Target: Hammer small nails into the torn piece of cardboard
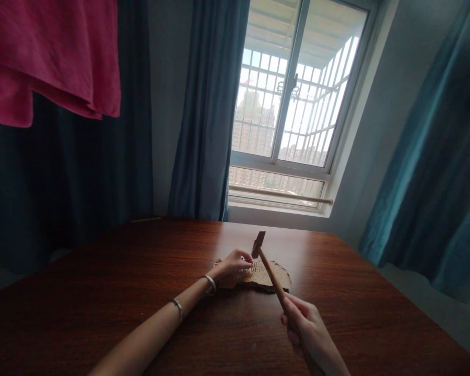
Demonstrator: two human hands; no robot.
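Observation:
My right hand (305,326) is wrapped round the wooden handle of a hammer (273,277). The hammer slants up and away, its dark head (258,244) raised close to the fingertips of my left hand (235,265). Those left fingers are pinched together over a flat tan piece with a ragged edge (276,275), which looks like cardboard. Many small dots or holes and short spikes cover its top. Whatever the left fingertips hold is too small to make out. My left hand hides the left part of the piece.
A brown wooden table (102,292) lies under both hands. Beyond its far edge are a barred window (285,94) and blue curtains (207,115). A pink cloth (62,57) hangs at the upper left.

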